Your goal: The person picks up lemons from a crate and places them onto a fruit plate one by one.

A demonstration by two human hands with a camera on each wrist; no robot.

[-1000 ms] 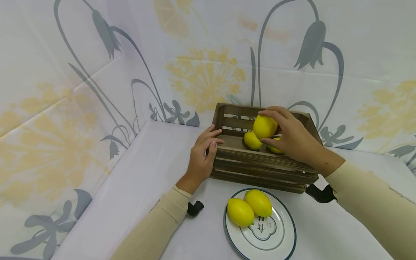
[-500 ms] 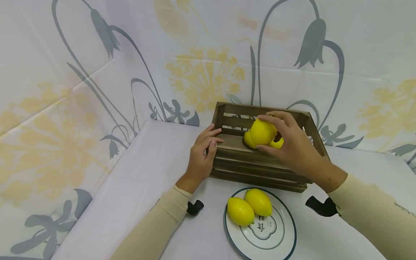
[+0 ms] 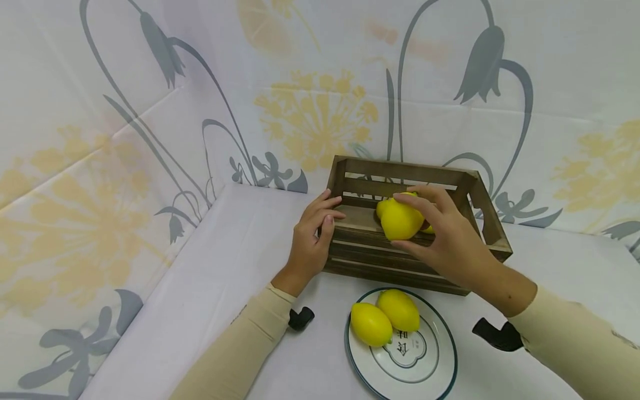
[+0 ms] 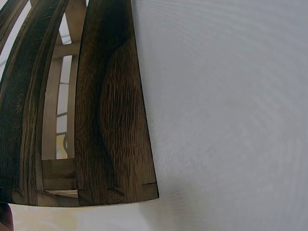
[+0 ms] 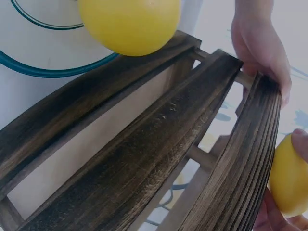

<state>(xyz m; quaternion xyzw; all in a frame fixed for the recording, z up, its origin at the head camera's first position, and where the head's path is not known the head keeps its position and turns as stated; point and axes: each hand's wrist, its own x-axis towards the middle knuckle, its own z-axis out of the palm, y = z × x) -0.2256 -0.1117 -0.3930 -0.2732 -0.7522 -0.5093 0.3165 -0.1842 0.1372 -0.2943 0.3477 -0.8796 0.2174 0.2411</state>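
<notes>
A lemon (image 3: 401,218) is pinched between the thumb and fingers of my right hand (image 3: 447,239), over the front rim of a dark slatted wooden crate (image 3: 395,266). Behind it, more yellow fruit (image 3: 384,206) lies inside the crate, partly hidden by the held lemon and the hand. My left hand (image 3: 312,236) rests at the crate's left end, its fingers reaching over the rim. In the right wrist view the held lemon (image 5: 288,180) shows beside the top slat, with the left hand (image 5: 262,45) at the far corner.
In front of the crate sits a white plate (image 3: 432,366) with a blue-green rim. Two lemons (image 3: 371,324) lie on it, side by side. A flower-printed cloth (image 3: 320,111) hangs close behind the crate. White cloth (image 3: 215,266) covers the table.
My right hand has brought the lemon down and toward the front, from above the crate's inside to its front rim. The left hand has stayed in place.
</notes>
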